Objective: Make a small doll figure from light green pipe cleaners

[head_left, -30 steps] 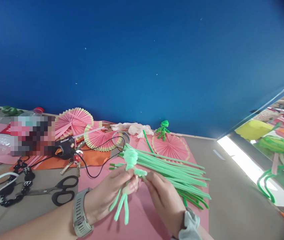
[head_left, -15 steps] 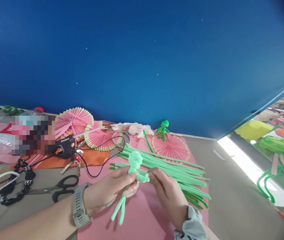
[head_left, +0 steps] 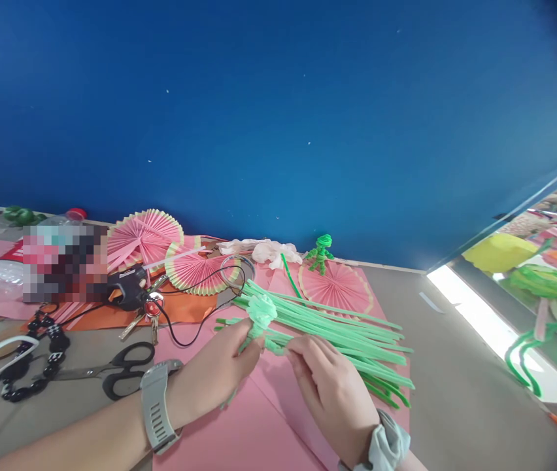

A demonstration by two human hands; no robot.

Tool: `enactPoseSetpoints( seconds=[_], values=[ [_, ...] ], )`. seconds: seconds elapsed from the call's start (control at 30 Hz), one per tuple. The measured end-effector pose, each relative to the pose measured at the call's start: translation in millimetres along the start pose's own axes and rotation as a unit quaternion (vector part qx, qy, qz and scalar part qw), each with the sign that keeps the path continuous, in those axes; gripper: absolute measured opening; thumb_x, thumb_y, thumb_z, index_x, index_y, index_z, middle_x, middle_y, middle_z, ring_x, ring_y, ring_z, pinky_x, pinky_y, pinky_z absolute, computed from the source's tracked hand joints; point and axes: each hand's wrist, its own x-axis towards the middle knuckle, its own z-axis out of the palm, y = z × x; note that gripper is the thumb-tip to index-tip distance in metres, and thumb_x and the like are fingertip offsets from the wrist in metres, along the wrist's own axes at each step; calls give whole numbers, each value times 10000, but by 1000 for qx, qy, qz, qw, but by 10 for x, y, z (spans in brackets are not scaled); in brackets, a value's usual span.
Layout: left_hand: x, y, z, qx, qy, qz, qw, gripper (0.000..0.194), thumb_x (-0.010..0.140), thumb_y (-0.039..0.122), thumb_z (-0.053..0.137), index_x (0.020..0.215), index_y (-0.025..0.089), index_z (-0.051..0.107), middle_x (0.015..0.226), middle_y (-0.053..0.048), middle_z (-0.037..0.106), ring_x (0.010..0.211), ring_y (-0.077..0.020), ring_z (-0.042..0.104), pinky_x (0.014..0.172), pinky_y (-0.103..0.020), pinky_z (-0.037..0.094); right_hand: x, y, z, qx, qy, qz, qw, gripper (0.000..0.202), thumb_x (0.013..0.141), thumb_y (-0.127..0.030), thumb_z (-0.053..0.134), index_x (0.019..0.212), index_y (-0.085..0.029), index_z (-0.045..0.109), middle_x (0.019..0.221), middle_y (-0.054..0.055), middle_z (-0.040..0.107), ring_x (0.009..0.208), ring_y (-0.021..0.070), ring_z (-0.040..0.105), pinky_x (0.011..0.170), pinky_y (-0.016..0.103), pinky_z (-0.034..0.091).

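A pale green pipe-cleaner figure (head_left: pixel 261 311) with a round coiled head is gripped around its body by my left hand (head_left: pixel 219 369), which wears a grey watch. The fingers of my right hand (head_left: pixel 330 392) pinch the tip of the figure's arm on the right; a grey scrunchie is on that wrist. My left hand hides most of the figure's lower part. Behind and right of my hands, a bundle of light green pipe cleaners (head_left: pixel 337 330) lies on pink paper (head_left: pixel 259 432). A darker green figure (head_left: pixel 321 253) stands by the blue wall.
Pink folded paper fans (head_left: pixel 144 239) lie along the wall. To the left are black scissors (head_left: pixel 129 369), keys (head_left: pixel 154 306), a black bead string (head_left: pixel 53 356) and a plastic bottle (head_left: pixel 1 278). Far right, green and yellow craft pieces (head_left: pixel 546 281) lie past the wall's edge.
My left hand has turned over the figure, so its legs are now mostly hidden and its head tilts differently. My right hand has shifted slightly left, still pinching the arm.
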Motion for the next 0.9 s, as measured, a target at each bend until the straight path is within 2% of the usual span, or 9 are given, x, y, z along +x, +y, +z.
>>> enactPoseSetpoints(
  seconds=[0.1, 0.17, 0.27, 0.37, 0.53, 0.6, 0.77, 0.83, 0.9],
  values=[
    [9, 3, -13, -148, -118, -16, 982, 263, 866, 387, 371, 691, 193, 401, 535, 69, 286, 480, -93, 255, 497, -231, 225, 25, 81, -3, 68, 15, 66, 995, 162, 903, -198, 335, 795, -203, 457, 679, -10, 534, 624, 124, 516, 583, 219, 398],
    [8, 14, -9, -249, -161, -11, 955, 288, 877, 361, 362, 654, 180, 391, 535, 62, 287, 497, -89, 248, 527, -227, 248, 24, 100, 34, 98, 5, 82, 992, 184, 914, -217, 319, 769, -204, 432, 648, -23, 510, 589, 113, 499, 557, 207, 394],
    [3, 16, 25, -349, -158, -20, 923, 320, 877, 331, 379, 603, 166, 381, 551, 48, 300, 528, -89, 265, 581, -229, 284, -3, 49, 113, 73, -22, 50, 996, 179, 906, -183, 311, 758, -205, 410, 654, -19, 510, 583, 117, 493, 543, 212, 386],
    [7, -8, 74, -379, -119, -32, 917, 300, 865, 331, 409, 614, 167, 386, 568, 49, 294, 529, -88, 268, 571, -221, 288, -35, -36, 164, 0, -39, -8, 999, 152, 875, -145, 316, 764, -202, 404, 666, 1, 522, 573, 135, 487, 519, 232, 370],
    [0, -21, 86, -180, -54, 11, 982, 300, 886, 383, 343, 677, 183, 422, 555, 52, 334, 507, -99, 302, 548, -226, 299, -53, -82, 168, -54, -63, -40, 996, 159, 831, -90, 318, 763, -199, 412, 687, 23, 548, 604, 158, 489, 523, 247, 364],
    [-18, -20, 79, -88, -22, 24, 996, 302, 885, 392, 332, 694, 190, 448, 561, 42, 378, 517, -112, 349, 567, -241, 320, -53, -87, 170, -56, -69, -34, 995, 162, 830, -90, 320, 762, -198, 420, 696, 25, 555, 608, 156, 491, 534, 249, 371],
    [-53, -41, 106, 110, 70, 85, 988, 192, 863, 331, 390, 822, 204, 528, 702, -17, 545, 663, -178, 484, 635, -269, 337, -49, -96, 173, -88, -79, -28, 993, 136, 842, -127, 349, 798, -186, 463, 711, 27, 570, 605, 154, 499, 535, 255, 382],
    [-43, -40, 104, 149, 71, 102, 981, 183, 869, 304, 371, 867, 210, 528, 724, -23, 565, 663, -186, 491, 625, -275, 325, -43, -81, 149, -95, -80, -33, 992, 151, 835, -112, 351, 829, -184, 483, 724, 31, 572, 623, 160, 502, 541, 259, 385],
    [-22, -22, 71, 154, 37, 99, 982, 186, 870, 297, 361, 840, 204, 519, 718, -15, 556, 640, -171, 474, 612, -271, 315, -34, -53, 105, -78, -80, -33, 993, 162, 834, -103, 354, 850, -192, 489, 740, 32, 568, 643, 162, 499, 550, 260, 387]
  ],
)
